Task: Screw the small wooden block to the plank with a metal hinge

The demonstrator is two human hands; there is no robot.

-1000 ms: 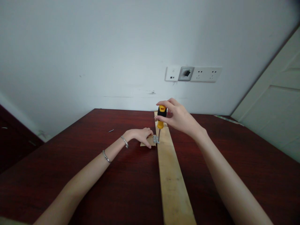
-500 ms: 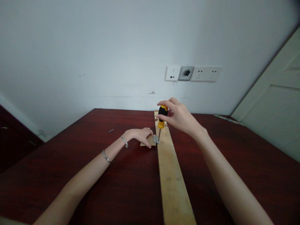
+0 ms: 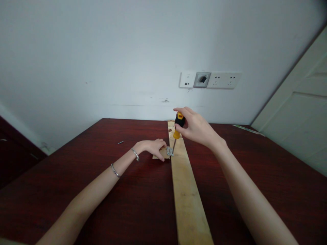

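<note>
My right hand is closed round the yellow-and-black handle of a screwdriver. Its shaft leans, and the tip meets a metal hinge on the long wooden board. That hinge spans the joint between the board and a small wooden piece butted against the board's left side. My left hand lies over the small piece, thumb on the near side and fingers on the far side, holding it down. Whatever screw sits under the tip is too small to make out.
A loose screw or nail lies on the dark red tabletop, left of my left hand. Behind the table rises a white wall with sockets. A thin flat strip lies near the back right edge, close to a pale door.
The screwdriver handle now tilts further right, and the fingers of my right hand have shifted round it. My left hand, the board and the small wooden piece have stayed put.
</note>
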